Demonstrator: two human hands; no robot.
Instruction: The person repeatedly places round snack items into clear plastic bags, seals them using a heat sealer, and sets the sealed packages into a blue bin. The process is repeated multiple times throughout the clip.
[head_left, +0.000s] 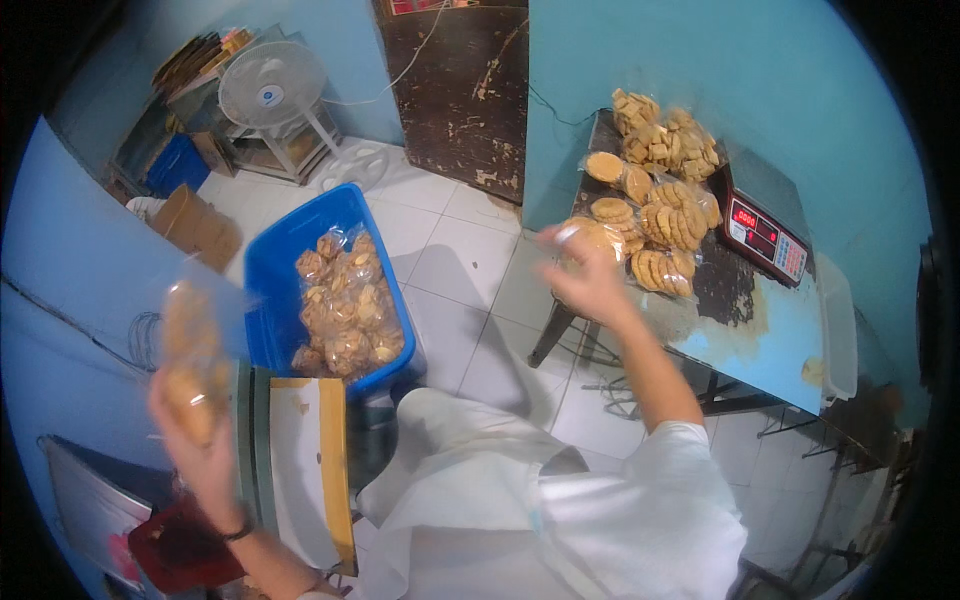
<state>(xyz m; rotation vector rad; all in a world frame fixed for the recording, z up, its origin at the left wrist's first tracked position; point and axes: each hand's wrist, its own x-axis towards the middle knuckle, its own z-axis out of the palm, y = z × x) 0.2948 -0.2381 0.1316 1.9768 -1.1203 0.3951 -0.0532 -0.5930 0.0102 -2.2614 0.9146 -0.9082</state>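
My left hand (196, 457), at the left near the blue wall, grips a clear plastic bag of golden-brown biscuits (189, 337); both are blurred. Over the near-left edge of the table (784, 330), my right hand (596, 289) has its fingers apart beside a bag of round biscuits (600, 238). Whether its fingertips touch that bag is hard to tell. More clear bags of round biscuits (671, 217) lie just beyond it, with bags of square biscuits (667, 142) at the back. A blue plastic bin (262, 300) on the floor contains several bagged biscuits (349, 307).
A digital scale (765, 232) with a lit red display sits on the table's right side, near a translucent plastic tub (836, 330). A pedestal fan (271, 86), a cardboard box (199, 225) and a dark worn door (465, 97) are farther back. Yellow-edged board (334, 465) stands by my left arm.
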